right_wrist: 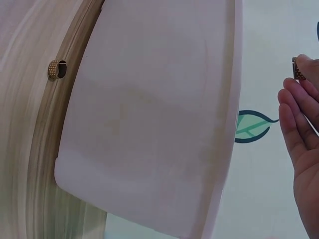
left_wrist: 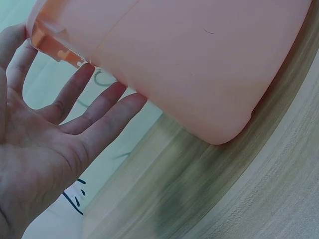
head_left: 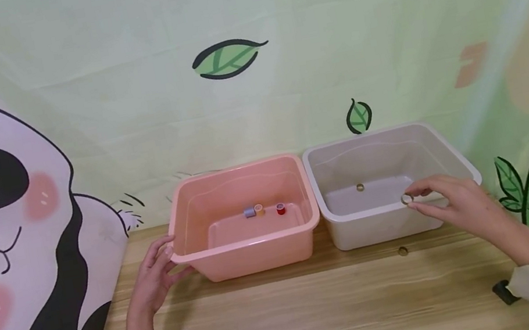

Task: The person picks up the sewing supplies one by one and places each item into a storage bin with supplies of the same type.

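Note:
My right hand pinches a gold-coloured ring between thumb and fingers, over the front rim of the grey bin. In the right wrist view the held ring shows a dotted surface. Another ring lies inside the grey bin. A third ring rests on the table just in front of it. At the left end of the pink bin, my left hand touches the rim and side with extended fingers.
Inside the pink bin lie a small blue cylinder, an orange one and a red one. Both bins stand side by side on the wooden table, against a printed cloth backdrop.

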